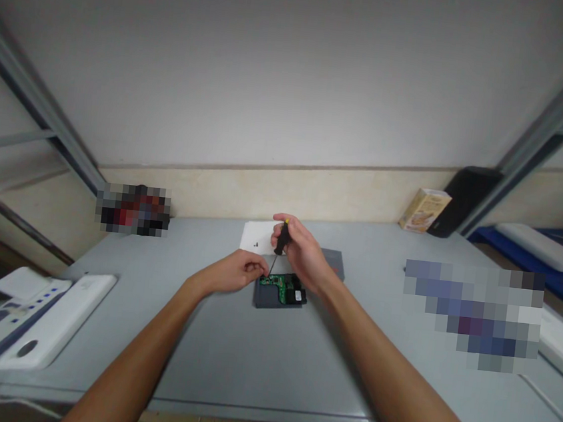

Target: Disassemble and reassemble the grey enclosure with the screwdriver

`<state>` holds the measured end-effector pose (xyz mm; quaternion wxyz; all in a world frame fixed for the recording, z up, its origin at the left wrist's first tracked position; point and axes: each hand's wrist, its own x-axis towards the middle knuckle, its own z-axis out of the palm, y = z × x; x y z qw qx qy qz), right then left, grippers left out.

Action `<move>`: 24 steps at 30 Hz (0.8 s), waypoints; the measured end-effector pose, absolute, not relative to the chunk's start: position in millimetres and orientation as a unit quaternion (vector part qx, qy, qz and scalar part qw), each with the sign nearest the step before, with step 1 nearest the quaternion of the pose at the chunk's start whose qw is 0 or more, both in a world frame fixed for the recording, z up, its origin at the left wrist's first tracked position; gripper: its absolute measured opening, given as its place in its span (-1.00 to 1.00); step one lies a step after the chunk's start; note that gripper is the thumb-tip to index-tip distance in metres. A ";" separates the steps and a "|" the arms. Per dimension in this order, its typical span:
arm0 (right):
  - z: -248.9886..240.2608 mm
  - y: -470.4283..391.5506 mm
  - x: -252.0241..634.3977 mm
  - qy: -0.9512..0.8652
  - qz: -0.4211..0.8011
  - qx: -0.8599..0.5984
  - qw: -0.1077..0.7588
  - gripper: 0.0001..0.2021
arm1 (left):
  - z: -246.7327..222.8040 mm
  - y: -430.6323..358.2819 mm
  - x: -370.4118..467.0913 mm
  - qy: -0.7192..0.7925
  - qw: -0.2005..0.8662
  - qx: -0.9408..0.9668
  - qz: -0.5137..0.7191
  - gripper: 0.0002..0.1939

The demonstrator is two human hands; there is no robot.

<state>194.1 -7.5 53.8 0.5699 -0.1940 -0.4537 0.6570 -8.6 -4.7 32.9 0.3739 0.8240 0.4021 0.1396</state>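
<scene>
A dark grey case (268,297) with a green circuit board (281,286) in it lies on the grey table (266,357). In my right hand (303,252) is a small screwdriver (282,239) with a black handle and yellow end, its thin shaft slanting down to the board's upper left part. My left hand (240,270) is closed at the left edge of the board, its fingertips pinched near the screwdriver tip; whatever they hold is too small to make out. White paper (255,235) with small dark bits on it lies behind, and a flat grey piece (335,262) is partly behind my right hand.
White devices with cables (61,322) are at the left edge. A yellow box (425,211) and a black object (466,202) lean at the back right. Blurred-out items lie at the back left and right. More white devices (542,246) are at the far right.
</scene>
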 end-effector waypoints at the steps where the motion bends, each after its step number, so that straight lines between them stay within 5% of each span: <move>1: 54.1 -8.0 195.4 -0.460 0.653 -0.201 0.566 -0.68 | 32.9 -4.6 -8.4 0.402 0.374 0.824 0.139 -0.72; 15: 53.4 -8.1 194.9 -0.500 0.627 -0.222 0.555 -0.63 | 33.3 -5.4 -8.0 0.402 0.381 0.821 0.139 -0.73; 24: 54.6 -2.9 195.2 -0.459 0.553 -0.247 0.650 -0.55 | 33.9 -5.1 -10.4 0.405 0.380 0.820 0.138 -0.71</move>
